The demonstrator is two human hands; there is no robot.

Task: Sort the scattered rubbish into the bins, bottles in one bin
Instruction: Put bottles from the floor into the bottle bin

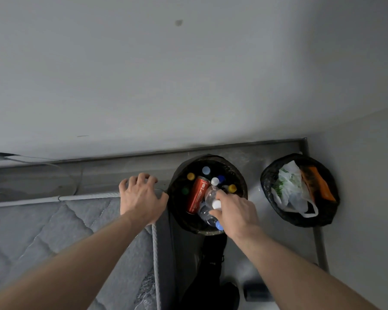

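A round black bin (240,175) stands by the wall, filled with several capped bottles and a red can (197,194). My right hand (235,212) is over this bin, shut on the neck of a clear plastic bottle (211,194) with a white cap, the bottle pointing down into the bin. Another clear bottle with a blue cap (207,217) lies beneath it. My left hand (141,195) rests with spread fingers on the corner of a grey quilted mattress (54,222), holding nothing. A second black bin (267,175) to the right holds a white plastic bag (288,189) and an orange wrapper (320,186).
A grey skirting runs along the white wall behind both bins. Black fabric (211,276) lies on the floor below the bottle bin, and a small dark object (257,291) sits beside it. The mattress fills the lower left.
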